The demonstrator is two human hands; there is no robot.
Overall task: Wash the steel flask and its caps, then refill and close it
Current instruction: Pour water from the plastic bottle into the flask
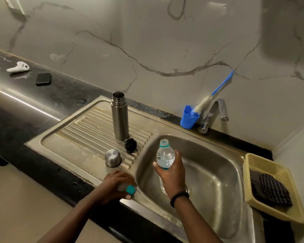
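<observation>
Teal plastic shows between your left fingers (128, 196): your left hand (115, 185) is curled over a small teal cap (130, 189), pressing it down at the front edge of the drainboard (63, 146), right by the basin's near-left corner. Your right hand (171, 174) is wrapped around a clear plastic water bottle (165, 156), thumb on the left side, fingers closed round the back; the bottle stands nearly upright over the left side of the sink basin (218, 172), its mouth uncapped and water inside. A dark bead bracelet (179, 198) sits on that wrist.

Further out, the steel cup-cap (113, 158) rests dome-up near the drainboard's front right, with the black inner stopper (130, 145) just beyond it by the basin's edge. The steel flask (119, 115) stands upright and open toward the drainboard's back edge. At the counter's back edge, a blue holder (189, 118) carries a bottle brush (216, 92) beside the tap (216, 111). A yellow basket (274, 186) sits at the sink's right edge.
</observation>
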